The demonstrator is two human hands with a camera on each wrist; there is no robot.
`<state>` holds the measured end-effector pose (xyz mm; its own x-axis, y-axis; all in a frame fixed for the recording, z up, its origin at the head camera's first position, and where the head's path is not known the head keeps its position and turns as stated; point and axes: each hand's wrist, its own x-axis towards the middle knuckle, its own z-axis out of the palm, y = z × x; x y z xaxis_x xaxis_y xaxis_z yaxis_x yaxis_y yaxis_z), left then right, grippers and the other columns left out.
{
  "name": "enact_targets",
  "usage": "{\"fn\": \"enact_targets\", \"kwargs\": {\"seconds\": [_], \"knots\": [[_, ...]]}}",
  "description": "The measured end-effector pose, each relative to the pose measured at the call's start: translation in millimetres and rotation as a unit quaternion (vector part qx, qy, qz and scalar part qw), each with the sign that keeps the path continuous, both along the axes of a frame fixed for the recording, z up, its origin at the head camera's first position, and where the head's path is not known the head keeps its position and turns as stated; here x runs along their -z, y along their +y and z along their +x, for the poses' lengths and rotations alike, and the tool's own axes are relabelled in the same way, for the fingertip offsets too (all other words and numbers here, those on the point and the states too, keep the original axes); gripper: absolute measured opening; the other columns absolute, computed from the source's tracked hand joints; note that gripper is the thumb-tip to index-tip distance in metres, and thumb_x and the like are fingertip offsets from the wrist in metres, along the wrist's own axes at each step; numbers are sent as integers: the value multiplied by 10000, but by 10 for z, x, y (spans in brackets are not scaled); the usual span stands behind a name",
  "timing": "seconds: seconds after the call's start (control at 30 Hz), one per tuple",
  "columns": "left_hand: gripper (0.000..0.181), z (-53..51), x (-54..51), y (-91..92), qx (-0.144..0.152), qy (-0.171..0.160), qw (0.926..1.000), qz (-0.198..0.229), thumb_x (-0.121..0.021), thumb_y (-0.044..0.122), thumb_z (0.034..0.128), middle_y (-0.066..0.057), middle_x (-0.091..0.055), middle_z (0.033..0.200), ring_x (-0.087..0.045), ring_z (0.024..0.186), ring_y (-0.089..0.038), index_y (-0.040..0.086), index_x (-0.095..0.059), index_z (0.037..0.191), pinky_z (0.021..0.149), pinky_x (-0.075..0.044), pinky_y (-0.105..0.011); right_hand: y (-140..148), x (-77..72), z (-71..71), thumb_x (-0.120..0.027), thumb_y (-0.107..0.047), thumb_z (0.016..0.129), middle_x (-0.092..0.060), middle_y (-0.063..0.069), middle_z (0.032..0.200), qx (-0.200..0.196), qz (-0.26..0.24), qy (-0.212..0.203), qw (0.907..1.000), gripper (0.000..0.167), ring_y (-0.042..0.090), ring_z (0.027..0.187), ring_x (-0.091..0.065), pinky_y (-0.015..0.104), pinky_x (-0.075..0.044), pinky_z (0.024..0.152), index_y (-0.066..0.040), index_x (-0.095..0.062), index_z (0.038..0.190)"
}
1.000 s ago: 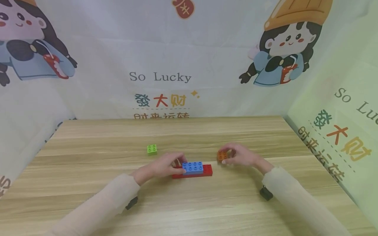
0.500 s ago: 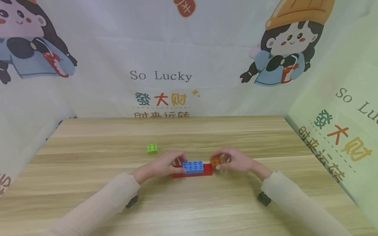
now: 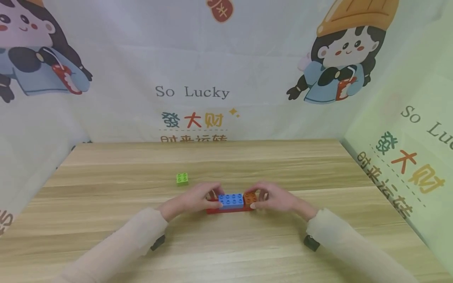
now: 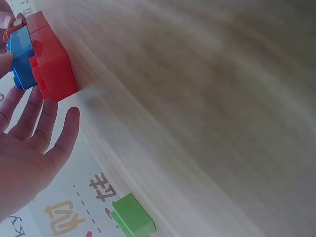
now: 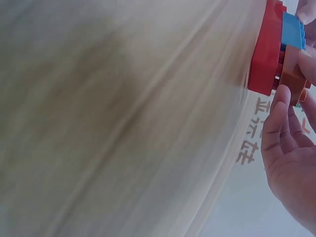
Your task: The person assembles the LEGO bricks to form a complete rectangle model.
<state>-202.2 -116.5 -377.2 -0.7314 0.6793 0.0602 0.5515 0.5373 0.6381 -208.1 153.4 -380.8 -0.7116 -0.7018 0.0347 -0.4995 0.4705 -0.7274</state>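
A blue brick (image 3: 231, 201) with several studs sits on a long red base (image 3: 226, 210), and the left hand (image 3: 192, 197) pinches its left end between thumb and fingers. The right hand (image 3: 275, 197) pinches a small orange brick (image 3: 249, 197) over the base's right end, beside the blue brick. In the right wrist view a narrow gap with red studs shows between the orange brick (image 5: 292, 74) and the red base (image 5: 266, 52). The left wrist view shows the blue brick (image 4: 22, 59) against the red base (image 4: 53, 64).
A small green brick (image 3: 182, 179) stands on the wooden table (image 3: 226, 247), behind and left of the red base; it also shows low in the left wrist view. A printed cloth (image 3: 255, 70) rises along the table's back edge and sides.
The right hand has carried the orange brick leftward from beside the red base to above its right end. The left hand has stayed on the blue brick.
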Motion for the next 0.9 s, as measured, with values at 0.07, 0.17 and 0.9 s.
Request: {"fn": "enact_targets", "kwargs": {"seconds": [0.07, 0.17, 0.9], "knots": [[244, -4, 1, -2, 6, -9, 10000, 22, -654, 203, 789, 22, -564, 911, -538, 831, -111, 108, -527, 975, 729, -453, -262, -16, -7, 2, -661, -207, 794, -531, -18, 976, 15, 40, 31, 10000, 429, 131, 719, -536, 284, -473, 572, -93, -526, 1186], [243, -9, 9, -5, 7, -2, 10000, 20, -654, 207, 790, 27, -564, 910, -537, 832, -108, 114, -527, 975, 731, -453, -265, -31, -4, -2, -667, -197, 789, -528, -39, 1004, 34, 96, 75, 9999, 424, 122, 737, -530, 284, -472, 593, -104, -530, 1179], [251, 1, 14, -3, 77, 121, 9999, 36, -650, 216, 795, 11, -568, 901, -544, 829, -138, 85, -537, 977, 734, -462, -294, -74, 7, 22, -654, -240, 795, -493, -64, 912, 180, 252, 1017, 9943, 337, 108, 724, -475, 252, -441, 580, -92, -618, 1096]]}}
